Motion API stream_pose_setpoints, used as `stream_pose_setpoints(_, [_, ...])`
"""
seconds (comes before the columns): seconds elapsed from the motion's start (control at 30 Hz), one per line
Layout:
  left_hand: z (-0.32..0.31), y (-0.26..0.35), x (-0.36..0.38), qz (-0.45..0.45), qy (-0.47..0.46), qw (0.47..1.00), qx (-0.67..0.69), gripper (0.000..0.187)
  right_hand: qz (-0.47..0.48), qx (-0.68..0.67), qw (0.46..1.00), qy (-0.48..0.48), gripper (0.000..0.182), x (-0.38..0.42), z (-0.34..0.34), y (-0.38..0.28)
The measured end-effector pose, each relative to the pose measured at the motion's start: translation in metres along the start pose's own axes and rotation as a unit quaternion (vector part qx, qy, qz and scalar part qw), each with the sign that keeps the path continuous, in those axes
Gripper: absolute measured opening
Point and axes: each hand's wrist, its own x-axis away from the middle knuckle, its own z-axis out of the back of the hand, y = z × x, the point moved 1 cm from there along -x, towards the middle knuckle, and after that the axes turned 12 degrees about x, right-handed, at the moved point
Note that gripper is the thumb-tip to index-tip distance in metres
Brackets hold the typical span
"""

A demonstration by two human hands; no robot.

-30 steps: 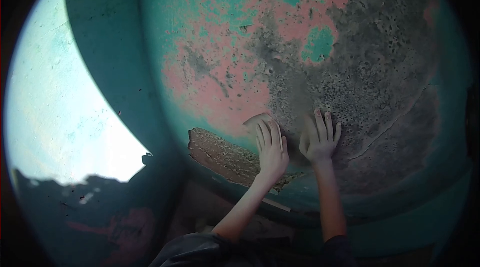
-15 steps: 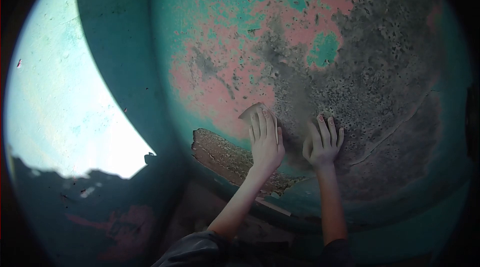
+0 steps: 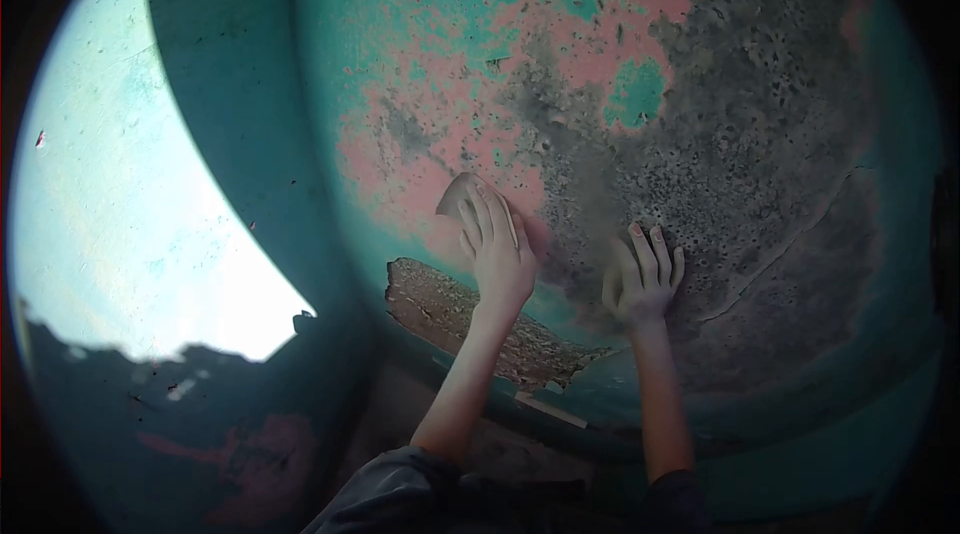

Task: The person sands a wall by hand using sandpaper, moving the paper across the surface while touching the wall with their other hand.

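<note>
My left hand (image 3: 497,256) presses a tan piece of sandpaper (image 3: 455,196) flat against a wall (image 3: 600,54) whose teal paint is peeling to pink and grey. The sandpaper's corner sticks out beyond my fingertips, up and to the left. My right hand (image 3: 640,279) lies flat on the grey, pitted area of the wall, fingers apart, holding nothing. Both forearms reach up from the bottom of the view.
Just below my left hand a patch of broken plaster (image 3: 460,319) shows rough brown material. A teal corner and side wall (image 3: 230,134) stand at the left, with a bright lit surface (image 3: 110,204) beyond. The floor below is dark.
My left hand has slid the sandpaper up and to the left across the wall. My right hand has stayed almost in place.
</note>
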Motion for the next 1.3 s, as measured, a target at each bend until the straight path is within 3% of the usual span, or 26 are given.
stream_pose_setpoints(0.1, [-0.024,0.006,0.070,-0.057,-0.137,0.988,0.033,0.063,0.004,0.003,1.000,0.002,0.043,-0.001,-0.001,0.000])
stream_pose_setpoints(0.2, [-0.023,-0.008,0.052,-0.043,-0.122,0.990,0.059,0.063,0.012,-0.005,1.000,-0.006,0.042,0.002,-0.001,0.003])
stream_pose_setpoints(0.3, [0.013,-0.026,-0.031,-0.027,0.003,0.988,0.152,0.058,0.008,0.012,1.000,0.004,0.041,0.000,-0.001,0.000])
stream_pose_setpoints(0.4, [0.027,-0.040,-0.054,-0.006,0.007,0.985,0.172,0.058,0.007,0.015,1.000,0.006,0.040,0.001,-0.003,-0.001])
stream_pose_setpoints(0.5, [-0.011,-0.046,0.012,-0.066,-0.034,0.986,0.148,0.058,0.006,0.022,1.000,0.014,0.039,0.002,-0.005,-0.001])
stream_pose_setpoints(0.63, [0.006,-0.038,0.021,-0.019,-0.153,0.978,0.141,0.059,0.013,0.020,1.000,0.017,0.038,0.003,-0.005,0.000])
stream_pose_setpoints(0.77, [0.054,-0.059,-0.087,-0.020,-0.019,0.976,0.218,0.058,0.000,0.026,1.000,0.009,0.038,0.000,-0.005,-0.003])
stream_pose_setpoints(0.87, [0.049,-0.065,-0.101,-0.037,0.023,0.978,0.202,0.058,-0.010,0.050,0.999,0.012,0.038,-0.003,-0.006,-0.007])
stream_pose_setpoints(0.93, [0.031,-0.052,-0.060,-0.059,-0.027,0.974,0.218,0.059,-0.027,0.040,0.999,0.001,0.040,-0.003,-0.008,-0.010])
stream_pose_setpoints(1.0, [0.008,-0.047,0.001,-0.093,-0.136,0.973,0.161,0.060,-0.049,0.042,0.998,-0.007,0.041,-0.012,-0.008,-0.023])
stream_pose_setpoints(1.13, [0.015,-0.044,-0.007,-0.105,-0.182,0.972,0.103,0.060,-0.077,-0.026,0.994,-0.071,0.043,-0.032,-0.005,-0.053])
stream_pose_setpoints(1.2, [0.034,-0.046,-0.059,-0.153,-0.114,0.972,0.135,0.059,-0.084,-0.045,0.992,-0.081,0.044,-0.037,-0.008,-0.067])
stream_pose_setpoints(1.3, [0.050,-0.037,-0.103,-0.152,-0.046,0.978,0.135,0.059,-0.093,-0.031,0.990,-0.099,0.046,-0.023,-0.026,-0.085])
